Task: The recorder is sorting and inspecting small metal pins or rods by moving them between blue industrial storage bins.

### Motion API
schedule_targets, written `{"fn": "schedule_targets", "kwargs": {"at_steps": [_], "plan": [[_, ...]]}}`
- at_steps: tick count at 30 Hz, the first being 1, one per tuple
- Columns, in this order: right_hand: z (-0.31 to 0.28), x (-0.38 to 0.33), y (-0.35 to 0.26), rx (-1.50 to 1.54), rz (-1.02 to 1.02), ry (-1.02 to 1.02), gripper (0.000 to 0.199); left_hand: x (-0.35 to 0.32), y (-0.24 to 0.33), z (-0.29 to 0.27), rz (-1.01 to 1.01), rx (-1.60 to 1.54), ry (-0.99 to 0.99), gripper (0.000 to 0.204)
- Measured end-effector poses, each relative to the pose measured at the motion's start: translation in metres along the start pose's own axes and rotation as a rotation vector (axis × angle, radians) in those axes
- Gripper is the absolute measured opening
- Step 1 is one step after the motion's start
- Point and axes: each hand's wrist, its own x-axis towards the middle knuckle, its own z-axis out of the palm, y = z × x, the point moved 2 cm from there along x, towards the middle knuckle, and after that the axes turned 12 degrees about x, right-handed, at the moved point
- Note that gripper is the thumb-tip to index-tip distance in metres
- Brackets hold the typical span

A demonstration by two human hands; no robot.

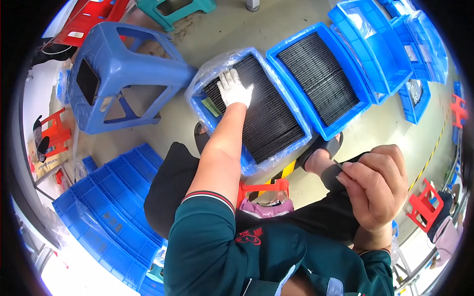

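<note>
The person is sitting over two blue trays on the floor, both packed with rows of thin black strips.

The left hand (233, 89), in a white glove, is reaching forward and pressing flat on the black strips (269, 118) at the far left end of the near tray (247, 160), which is lined with a clear plastic bag (207, 69). The fingers are lying spread and nearly straight on the rows; nothing is being gripped as far as the view shows.

The right hand (377, 182), bare, is hanging near the right knee, fingers curled in with thumb and forefinger pinching a single thin dark strip (337, 164). Only its tip is showing, so its full shape cannot be confirmed.

A second blue tray (301, 47) of the same strips is sitting just to the right of the first, touching it. Empty blue bins (375, 44) are standing further right, a blue stool (121, 74) to the far left, and a stack of blue crates (108, 212) near left.

Judgement: the step in hand appears to be handling strips one at a time, with the gloved hand steadying the packed rows while one piece is being held apart. The next move is calling for a light, steady pinch on the thin piece, and for the left hand to be keeping the packed rows from tipping or shifting.
</note>
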Motion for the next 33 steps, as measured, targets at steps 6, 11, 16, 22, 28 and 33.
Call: {"fn": "schedule_targets", "kwargs": {"at_steps": [6,11,16,22,28,33], "plan": [[0.002,-0.001,-0.001,0.015,-0.023,-0.006,0.024,-0.002,0.0,-0.001,0.001,-0.008,-0.085,0.087],[0.001,-0.003,-0.002,0.015,-0.021,-0.016,0.024,-0.011,0.004,0.0,-0.052,-0.061,0.106,0.07],[0.001,-0.006,-0.002,0.01,-0.021,-0.012,0.024,-0.009,0.0,-0.011,-0.084,-0.129,0.239,0.052],[0.0,-0.007,-0.001,0.005,-0.012,-0.007,0.023,0.011,-0.009,-0.028,-0.099,-0.015,0.036,0.036],[0.001,-0.005,0.0,0.008,-0.026,-0.001,0.022,0.017,-0.012,-0.026,-0.099,-0.011,-0.007,0.034],[0.002,-0.005,0.0,0.018,-0.026,-0.012,0.021,0.018,-0.011,-0.019,-0.069,-0.032,0.002,0.036]]}}
